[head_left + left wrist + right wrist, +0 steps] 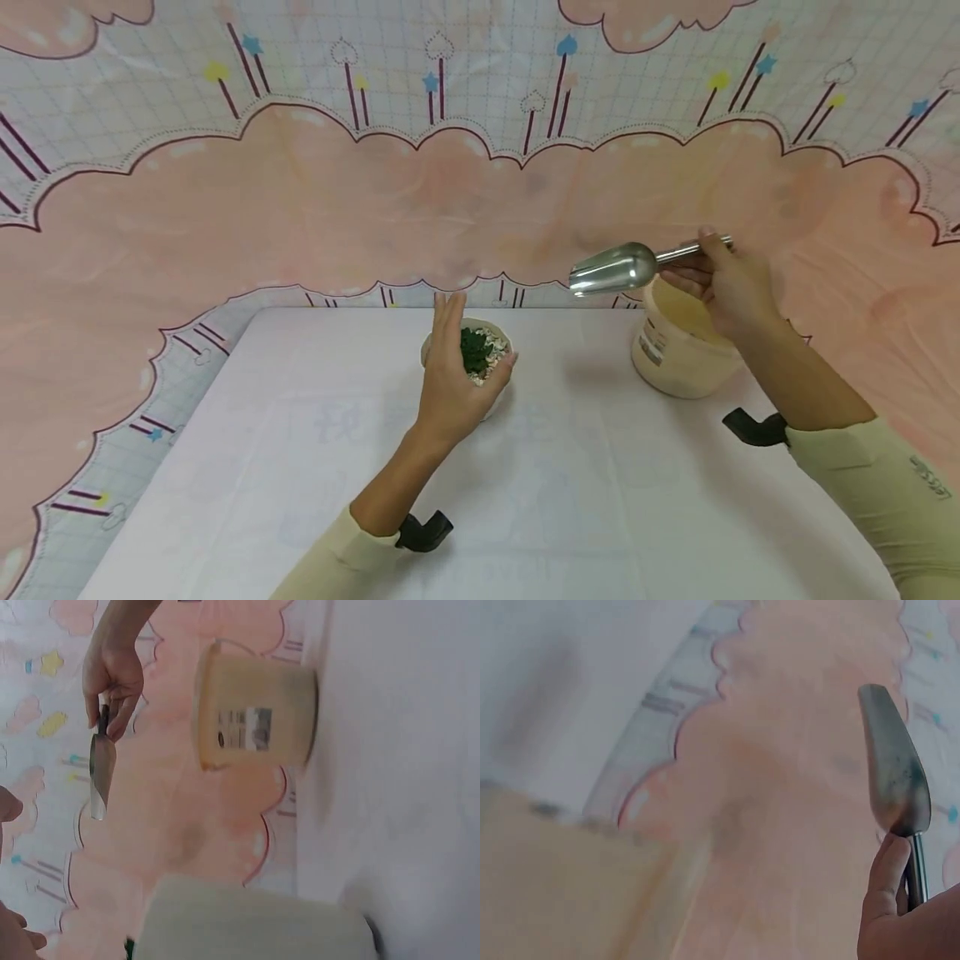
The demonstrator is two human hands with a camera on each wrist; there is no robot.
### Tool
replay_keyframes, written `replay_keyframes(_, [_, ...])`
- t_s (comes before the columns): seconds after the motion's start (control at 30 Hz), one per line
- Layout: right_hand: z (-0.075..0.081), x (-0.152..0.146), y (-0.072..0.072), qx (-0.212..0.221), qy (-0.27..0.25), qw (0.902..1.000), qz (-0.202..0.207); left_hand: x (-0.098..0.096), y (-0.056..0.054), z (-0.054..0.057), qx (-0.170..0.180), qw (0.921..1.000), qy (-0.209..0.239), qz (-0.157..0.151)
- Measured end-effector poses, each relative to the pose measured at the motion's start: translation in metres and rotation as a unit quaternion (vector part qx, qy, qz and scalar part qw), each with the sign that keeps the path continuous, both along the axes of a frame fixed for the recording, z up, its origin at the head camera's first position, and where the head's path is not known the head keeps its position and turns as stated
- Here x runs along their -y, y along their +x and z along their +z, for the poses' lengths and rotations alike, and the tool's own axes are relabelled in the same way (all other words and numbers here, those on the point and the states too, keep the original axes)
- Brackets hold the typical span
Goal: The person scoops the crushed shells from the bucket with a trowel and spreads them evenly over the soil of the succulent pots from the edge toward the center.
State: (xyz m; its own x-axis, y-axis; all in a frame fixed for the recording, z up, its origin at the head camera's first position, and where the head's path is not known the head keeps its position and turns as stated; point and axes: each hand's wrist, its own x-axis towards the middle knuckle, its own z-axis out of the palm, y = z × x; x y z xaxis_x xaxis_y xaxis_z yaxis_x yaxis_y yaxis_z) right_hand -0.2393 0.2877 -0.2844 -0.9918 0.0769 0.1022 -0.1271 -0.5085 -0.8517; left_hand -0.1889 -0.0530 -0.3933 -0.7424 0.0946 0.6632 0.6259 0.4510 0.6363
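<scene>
Locate the metal scoop (615,267) right of centre in the head view, gripped by the handle in the right hand (731,287). Note the mouth of the scoop directed left, toward the side of the left hand (452,387), and apart from it. Observe the fingers of the right hand curled round the handle, above the cream bucket (678,358) and apart from its rim in the left wrist view. See the same grip at lower right of the right wrist view, with the scoop pointing up the frame.

Find the left hand near the centre of the head view, with fingers extended and thumb spread away from them. Find the pot (255,922) below that hand, at lower centre of the left wrist view, with fingertips at the left edge of that frame and apart from the pot wall. In the head view, identify the green plant (474,350) and pale pebbles (495,346) inside the pot, visible between thumb and fingers. Note both pot and bucket resting on the white table (315,467).
</scene>
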Motion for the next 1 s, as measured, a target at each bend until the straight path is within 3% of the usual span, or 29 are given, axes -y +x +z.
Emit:
replay_keyframes(0.1, [0.014,-0.026,0.002,0.006,-0.011,0.9993,-0.036,-0.018,-0.002,0.008,-0.023,0.9993,0.004,-0.030])
replay_keyframes(0.2, [0.024,-0.051,0.001,0.027,-0.009,0.9970,-0.072,-0.039,-0.005,0.013,-0.024,0.9980,0.000,-0.058])
replay_keyframes(0.33, [0.026,-0.080,-0.003,0.044,0.063,0.9916,-0.104,-0.068,-0.010,0.017,0.016,0.9960,-0.015,-0.087])
replay_keyframes(0.5, [0.013,-0.105,-0.009,0.046,0.154,0.9781,-0.132,-0.103,-0.016,0.018,0.084,0.9880,-0.040,-0.124])
replay_keyframes(0.6, [0.000,-0.113,-0.016,0.054,0.231,0.9610,-0.142,-0.123,-0.021,0.016,0.118,0.9822,-0.066,-0.131])
replay_keyframes(0.7, [-0.011,-0.114,-0.026,0.062,0.344,0.9269,-0.137,-0.142,-0.030,0.013,0.143,0.9782,-0.087,-0.123])
replay_keyframes(0.83, [-0.022,-0.113,-0.040,0.054,0.438,0.8888,-0.123,-0.162,-0.045,0.007,0.154,0.9764,-0.109,-0.105])
replay_keyframes(1.0, [-0.031,-0.112,-0.054,0.041,0.470,0.8762,-0.100,-0.183,-0.061,-0.003,0.187,0.9716,-0.105,-0.100])
